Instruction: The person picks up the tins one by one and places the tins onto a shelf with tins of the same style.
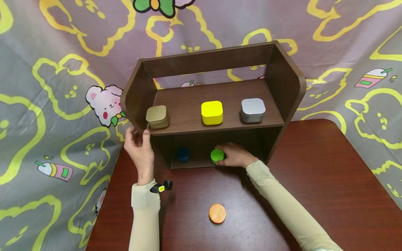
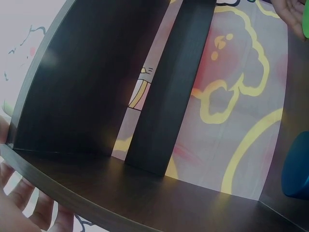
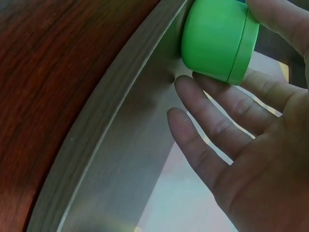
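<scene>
At the centre of the head view, the right hand (image 1: pixel 236 156) reaches into the lower bay of the brown shelf unit (image 1: pixel 284 83) and pinches a green round tin (image 1: pixel 217 156) between thumb and forefinger, the other fingers (image 3: pixel 212 121) spread loose below it. That tin sits at the front edge of the bottom board, seemingly being set down or picked up; which one cannot be told. To the left, the left hand (image 1: pixel 139 148) grips the unit's left side panel, thumb in front, steadying it. A dark blue round tin (image 1: pixel 183 154) stands further left in the same bay. On the upper board sit three square tins: gold (image 1: pixel 157 116), yellow (image 1: pixel 211 112) and silver (image 1: pixel 253 110), all lidded. Lower centre, an orange round tin (image 1: pixel 217 213) lies on the red-brown table (image 1: pixel 329 181).
</scene>
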The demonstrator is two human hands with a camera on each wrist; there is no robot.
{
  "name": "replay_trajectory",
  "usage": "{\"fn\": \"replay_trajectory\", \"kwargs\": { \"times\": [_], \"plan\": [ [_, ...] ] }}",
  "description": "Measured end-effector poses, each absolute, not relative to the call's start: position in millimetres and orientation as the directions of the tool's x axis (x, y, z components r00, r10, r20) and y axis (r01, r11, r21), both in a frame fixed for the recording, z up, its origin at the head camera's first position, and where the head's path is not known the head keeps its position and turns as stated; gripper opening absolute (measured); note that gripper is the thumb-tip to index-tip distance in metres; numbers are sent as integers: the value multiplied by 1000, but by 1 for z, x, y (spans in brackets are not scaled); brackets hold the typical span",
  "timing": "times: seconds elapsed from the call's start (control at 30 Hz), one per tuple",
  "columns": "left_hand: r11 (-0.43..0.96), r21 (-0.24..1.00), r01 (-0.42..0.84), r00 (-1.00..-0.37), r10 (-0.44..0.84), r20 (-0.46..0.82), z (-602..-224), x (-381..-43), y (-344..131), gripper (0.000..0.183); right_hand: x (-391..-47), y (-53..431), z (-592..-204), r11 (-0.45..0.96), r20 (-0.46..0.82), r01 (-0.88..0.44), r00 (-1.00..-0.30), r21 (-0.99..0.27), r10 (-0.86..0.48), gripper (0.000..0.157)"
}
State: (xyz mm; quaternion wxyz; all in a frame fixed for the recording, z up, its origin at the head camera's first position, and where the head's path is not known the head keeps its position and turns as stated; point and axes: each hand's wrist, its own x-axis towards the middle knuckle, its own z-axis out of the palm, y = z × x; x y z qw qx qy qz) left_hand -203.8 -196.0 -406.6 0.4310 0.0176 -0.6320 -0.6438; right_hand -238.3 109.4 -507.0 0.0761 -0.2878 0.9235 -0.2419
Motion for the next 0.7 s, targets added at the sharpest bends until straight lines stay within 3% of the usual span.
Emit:
{"fn": "replay_trajectory", "kwargs": {
  "times": [0.7],
  "plan": [
    [160,840,518,-641,-579,505,-405,-202,-195,19,-229,119,-503,749,-25,-464,-842,-473,-538,68]
  ]
}}
